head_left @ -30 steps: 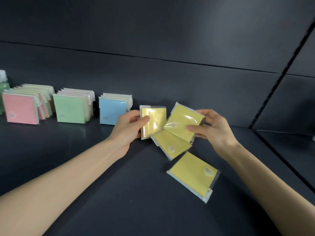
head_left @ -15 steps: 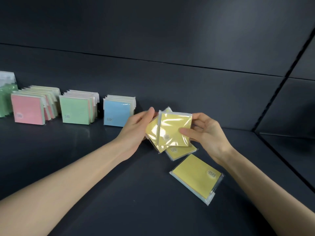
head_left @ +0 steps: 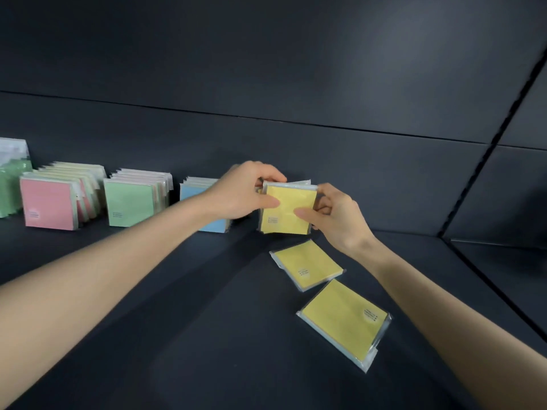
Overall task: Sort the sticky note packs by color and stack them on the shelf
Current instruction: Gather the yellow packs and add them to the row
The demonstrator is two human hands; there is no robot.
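Note:
Upright yellow sticky note packs (head_left: pixel 288 210) stand on the dark shelf (head_left: pixel 207 335) right of the blue row. My left hand (head_left: pixel 245 195) grips their top left edge, thumb on the front face. My right hand (head_left: pixel 331 216) holds their right side, thumb pressed on the front. Two more yellow packs lie flat nearer me, one (head_left: pixel 307 264) just below the upright ones and one (head_left: pixel 344 321) further right. Upright rows of blue packs (head_left: pixel 211 224), green packs (head_left: pixel 130 204) and pink packs (head_left: pixel 48 207) line the back to the left.
A green bundle (head_left: pixel 11 184) in clear wrap stands at the far left edge. The shelf's dark back wall (head_left: pixel 384 184) rises right behind the rows. A seam (head_left: pixel 488 247) at the right marks the adjoining shelf section.
Both hands brought the two yellow packs together, turned them upright and moved them back and up to stand beside the blue row. The flat packs stayed put.

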